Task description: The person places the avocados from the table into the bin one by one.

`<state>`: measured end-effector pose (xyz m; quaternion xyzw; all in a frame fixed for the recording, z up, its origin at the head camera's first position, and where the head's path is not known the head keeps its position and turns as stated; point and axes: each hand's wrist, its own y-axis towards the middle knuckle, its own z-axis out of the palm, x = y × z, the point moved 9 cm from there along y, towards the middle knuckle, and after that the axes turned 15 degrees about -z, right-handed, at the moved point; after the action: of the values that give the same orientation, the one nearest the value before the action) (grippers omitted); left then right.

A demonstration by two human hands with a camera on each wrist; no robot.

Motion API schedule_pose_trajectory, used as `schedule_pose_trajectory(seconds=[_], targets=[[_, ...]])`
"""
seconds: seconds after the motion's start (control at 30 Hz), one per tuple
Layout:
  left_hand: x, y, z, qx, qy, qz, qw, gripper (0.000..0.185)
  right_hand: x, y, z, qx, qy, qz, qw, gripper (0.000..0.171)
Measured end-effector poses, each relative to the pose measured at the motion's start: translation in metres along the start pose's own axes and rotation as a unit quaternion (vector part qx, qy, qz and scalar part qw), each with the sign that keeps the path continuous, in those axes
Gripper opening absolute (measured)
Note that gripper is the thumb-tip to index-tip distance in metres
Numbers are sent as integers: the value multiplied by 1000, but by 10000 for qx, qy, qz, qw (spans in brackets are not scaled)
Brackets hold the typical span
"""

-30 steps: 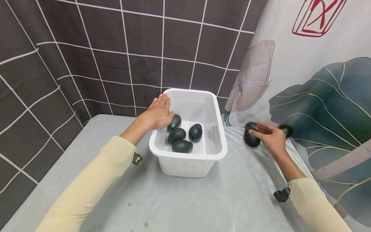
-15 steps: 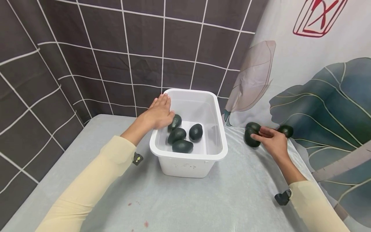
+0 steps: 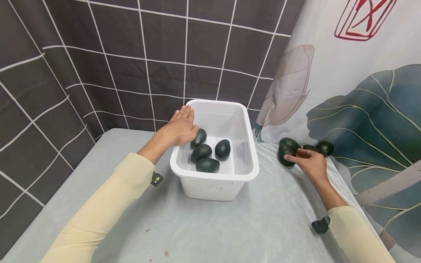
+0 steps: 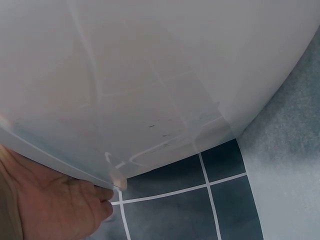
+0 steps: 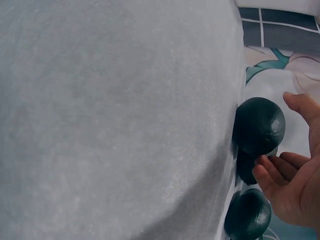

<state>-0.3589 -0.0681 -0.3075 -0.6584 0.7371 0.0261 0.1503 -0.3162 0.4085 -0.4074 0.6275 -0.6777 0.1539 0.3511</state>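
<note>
A white plastic tub (image 3: 215, 188) stands on the cloth-covered table with several dark green avocados (image 3: 222, 149) inside. My left hand (image 3: 181, 128) lies over the tub's left rim, fingers straight toward the back corner; the left wrist view shows this hand (image 4: 65, 205) beside the rim from below. To the right, my right hand (image 3: 310, 160) is at a small group of avocados by the hanging cloth. Its thumb and fingers are spread around the right side of the front avocado (image 3: 285, 156). In the right wrist view, the fingertips are right at that avocado (image 5: 260, 126), while the thumb stands apart.
Behind the front avocado lies another avocado (image 3: 290, 143), with a further avocado (image 3: 325, 148) to the right of my hand. A dark tile-patterned sheet (image 3: 164, 54) hangs behind the tub. A white printed cloth (image 3: 361, 120) hangs along the right table edge. Grey cloth (image 3: 210, 233) covers the table.
My right hand's fingers have dropped lower and drawn in beside the front avocado, exposing more of the avocados behind. The left hand and the tub have stayed in place.
</note>
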Motion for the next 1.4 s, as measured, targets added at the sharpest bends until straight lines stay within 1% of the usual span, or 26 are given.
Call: schedule_pose_trajectory(seconds=[0.2, 0.53, 0.7, 1.1, 1.4], targets=[[0, 0, 0, -17, 23, -3, 10000, 80, -3, 2, 5, 208, -129, -15, 9997, 92], [0, 0, 0, -24, 10, -9, 10000, 80, -4, 2, 9, 253, -113, -193, 9994, 88], [0, -1, 0, -21, -37, -3, 10000, 80, -5, 2, 10, 198, -119, -109, 9997, 88], [-1, -1, -2, -78, -28, 0, 10000, 79, -9, 0, 12, 111, 93, 204, 9997, 83], [0, 0, 0, -34, -29, -14, 10000, 79, -4, 1, 12, 133, 245, 107, 9996, 83]])
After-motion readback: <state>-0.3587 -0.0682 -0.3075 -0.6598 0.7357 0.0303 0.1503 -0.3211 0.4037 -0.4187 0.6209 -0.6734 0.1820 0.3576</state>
